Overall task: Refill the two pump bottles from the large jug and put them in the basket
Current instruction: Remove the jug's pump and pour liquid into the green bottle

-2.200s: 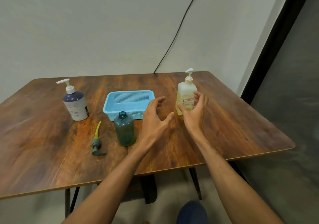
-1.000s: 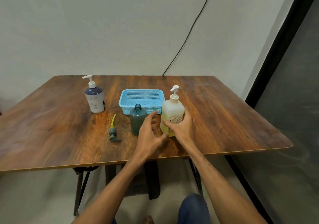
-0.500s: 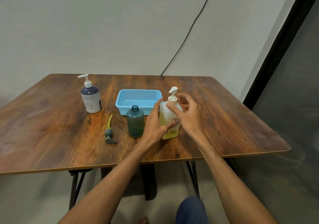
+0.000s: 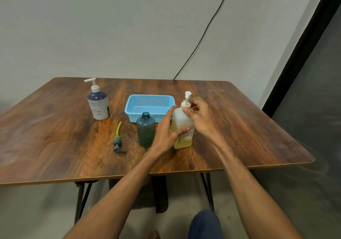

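The large translucent jug point(image 4: 180, 122) with yellowish liquid and a white pump stands near the table's front. My left hand point(image 4: 167, 132) grips its body from the left, thumb across the label. My right hand point(image 4: 200, 116) curls round the neck just under the pump head. Left of the jug stands a teal bottle point(image 4: 145, 130), uncapped. Its grey pump with a yellow tube point(image 4: 118, 141) lies flat on the table. A white and navy pump bottle point(image 4: 97, 102) stands further left, capped. Behind the teal bottle sits the blue basket point(image 4: 149, 98), with nothing in it.
The wooden table point(image 4: 55, 137) ends close in front of me and at the right, with a rounded corner. A black cable point(image 4: 203, 34) runs down the wall behind. My knee point(image 4: 204, 224) shows below the table edge.
The jug was drawn from the right to beside the teal bottle. My left hand closed on its body. My right hand rose from the body to the pump neck.
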The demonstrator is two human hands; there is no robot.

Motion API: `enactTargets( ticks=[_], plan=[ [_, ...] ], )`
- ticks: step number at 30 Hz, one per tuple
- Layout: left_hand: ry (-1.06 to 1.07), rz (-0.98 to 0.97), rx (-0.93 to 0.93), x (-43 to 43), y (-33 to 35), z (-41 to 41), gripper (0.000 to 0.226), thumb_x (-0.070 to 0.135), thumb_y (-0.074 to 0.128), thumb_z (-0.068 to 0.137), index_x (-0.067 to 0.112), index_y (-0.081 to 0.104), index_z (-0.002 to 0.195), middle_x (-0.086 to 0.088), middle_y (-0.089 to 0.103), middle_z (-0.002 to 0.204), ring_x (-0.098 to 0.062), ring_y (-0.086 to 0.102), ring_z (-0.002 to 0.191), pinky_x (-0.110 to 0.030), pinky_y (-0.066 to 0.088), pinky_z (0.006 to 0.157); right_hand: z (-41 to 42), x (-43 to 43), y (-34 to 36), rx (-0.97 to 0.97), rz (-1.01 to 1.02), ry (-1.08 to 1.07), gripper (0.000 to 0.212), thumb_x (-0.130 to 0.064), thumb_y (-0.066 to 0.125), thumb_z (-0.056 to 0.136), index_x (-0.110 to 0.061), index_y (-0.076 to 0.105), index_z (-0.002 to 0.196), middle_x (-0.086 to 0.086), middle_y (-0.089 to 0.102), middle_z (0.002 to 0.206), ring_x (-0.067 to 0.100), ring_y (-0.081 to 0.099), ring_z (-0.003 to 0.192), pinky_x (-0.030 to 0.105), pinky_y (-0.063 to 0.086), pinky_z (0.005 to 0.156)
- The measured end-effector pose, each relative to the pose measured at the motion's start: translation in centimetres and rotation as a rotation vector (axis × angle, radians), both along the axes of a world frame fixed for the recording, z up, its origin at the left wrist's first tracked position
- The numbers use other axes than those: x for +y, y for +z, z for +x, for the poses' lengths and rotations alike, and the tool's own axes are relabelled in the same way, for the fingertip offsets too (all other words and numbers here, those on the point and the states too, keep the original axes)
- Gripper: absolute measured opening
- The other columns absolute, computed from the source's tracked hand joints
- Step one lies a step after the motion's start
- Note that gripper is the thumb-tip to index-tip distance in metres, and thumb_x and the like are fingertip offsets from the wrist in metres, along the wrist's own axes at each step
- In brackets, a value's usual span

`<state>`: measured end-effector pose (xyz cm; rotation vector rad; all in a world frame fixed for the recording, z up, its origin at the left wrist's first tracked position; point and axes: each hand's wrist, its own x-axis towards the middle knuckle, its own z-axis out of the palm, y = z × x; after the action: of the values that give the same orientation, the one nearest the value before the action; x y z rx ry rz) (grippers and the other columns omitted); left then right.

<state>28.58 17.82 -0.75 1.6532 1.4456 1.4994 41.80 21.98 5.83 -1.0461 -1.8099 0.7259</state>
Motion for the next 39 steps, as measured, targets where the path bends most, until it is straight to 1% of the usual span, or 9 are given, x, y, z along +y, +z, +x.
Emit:
enactTargets(
  ticks=[5, 8, 14, 17, 20, 25, 30, 35, 39],
  plan=[
    [0.003, 0.009, 0.009, 0.1, -0.3, 0.2, 0.081, 0.036, 0.08, 0.083, 0.025, 0.037, 0.151, 0.006, 0.053, 0.146, -0.01, 0.054, 0.131, -0.046, 0.053, 0.104, -1.0, -0.4, -0.4, 0.12, 0.024, -0.066, 0.04, -0.021, 0.088, 0.076, -0.012, 0.06, 0.103, 0.005, 0.061, 0.104, 0.011, 0.057, 0.088, 0.02, 0.051, 0.074],
    [0.003, -0.004, -0.003, 0.0, -0.4, 0.1, 0.087, 0.037, 0.082, 0.082, 0.023, 0.035, 0.153, 0.005, 0.052, 0.146, -0.011, 0.054, 0.131, -0.046, 0.052, 0.105, -1.4, -0.1, -0.6, 0.192, 0.032, -0.119, 0.029, -0.015, 0.087, 0.075, -0.011, 0.066, 0.094, 0.005, 0.069, 0.095, 0.014, 0.063, 0.082, 0.027, 0.055, 0.071],
    [0.007, -0.012, 0.003, 0.0, -0.5, 0.1, 0.088, 0.041, 0.081, 0.082, 0.028, 0.033, 0.154, 0.006, 0.051, 0.146, -0.011, 0.053, 0.13, -0.045, 0.052, 0.105, 0.1, 0.6, -0.7, 0.26, -0.088, 0.025, 0.04, -0.01, 0.082, 0.08, -0.014, 0.067, 0.117, 0.004, 0.071, 0.116, 0.015, 0.068, 0.108, 0.034, 0.058, 0.09],
    [0.008, -0.02, 0.004, 0.3, -0.7, 0.2, 0.091, 0.039, 0.082, 0.082, 0.022, 0.031, 0.156, 0.002, 0.048, 0.151, -0.016, 0.049, 0.136, -0.048, 0.049, 0.108, -0.7, 0.3, -1.0, 0.244, -0.018, -0.11, 0.047, -0.026, 0.092, 0.071, -0.012, 0.066, 0.107, 0.003, 0.069, 0.104, 0.011, 0.065, 0.093, 0.022, 0.054, 0.076],
    [0.009, -0.021, 0.002, 0.3, -0.8, 0.1, 0.092, 0.042, 0.082, 0.081, 0.026, 0.031, 0.156, 0.004, 0.05, 0.148, -0.014, 0.052, 0.133, -0.046, 0.051, 0.106, -0.8, 0.5, -1.0, 0.293, -0.014, -0.127, 0.032, -0.022, 0.091, 0.07, -0.013, 0.069, 0.092, 0.0, 0.071, 0.087, 0.008, 0.063, 0.074, 0.02, 0.052, 0.063],
    [0.01, -0.015, 0.005, 0.2, -0.7, 0.0, 0.082, 0.045, 0.081, 0.08, 0.042, 0.035, 0.147, 0.022, 0.052, 0.134, -0.002, 0.054, 0.123, -0.035, 0.055, 0.099, 1.0, 1.3, -0.7, 0.394, -0.183, 0.067, 0.033, -0.014, 0.086, 0.073, -0.028, 0.075, 0.1, -0.003, 0.078, 0.098, 0.017, 0.074, 0.094, 0.034, 0.063, 0.076],
    [0.026, -0.01, 0.009, 0.4, -1.0, 0.2, 0.093, 0.04, 0.082, 0.082, 0.024, 0.029, 0.157, 0.003, 0.047, 0.152, -0.013, 0.048, 0.136, -0.045, 0.05, 0.109, -0.7, 0.5, -1.1, 0.284, -0.02, -0.103, 0.046, -0.038, 0.091, 0.063, -0.024, 0.068, 0.1, -0.007, 0.07, 0.095, -0.002, 0.066, 0.082, 0.015, 0.055, 0.065],
    [0.017, 0.011, -0.009, 0.2, -0.8, 0.2, 0.085, 0.043, 0.082, 0.081, 0.034, 0.035, 0.151, 0.01, 0.052, 0.145, -0.006, 0.052, 0.13, -0.036, 0.054, 0.102, 0.1, 1.1, -0.6, 0.27, -0.053, 0.0, 0.022, -0.017, 0.086, 0.074, -0.023, 0.077, 0.092, -0.005, 0.076, 0.089, 0.012, 0.072, 0.082, 0.027, 0.057, 0.067],
    [0.025, -0.003, -0.012, 0.2, -0.9, 0.3, 0.085, 0.05, 0.08, 0.079, 0.041, 0.033, 0.15, 0.018, 0.05, 0.14, -0.002, 0.052, 0.127, -0.031, 0.055, 0.099, 1.2, 1.3, -0.3, 0.343, -0.131, 0.135, 0.031, -0.014, 0.085, 0.075, -0.029, 0.074, 0.1, -0.004, 0.077, 0.102, 0.013, 0.073, 0.096, 0.034, 0.061, 0.082]
  ],
)
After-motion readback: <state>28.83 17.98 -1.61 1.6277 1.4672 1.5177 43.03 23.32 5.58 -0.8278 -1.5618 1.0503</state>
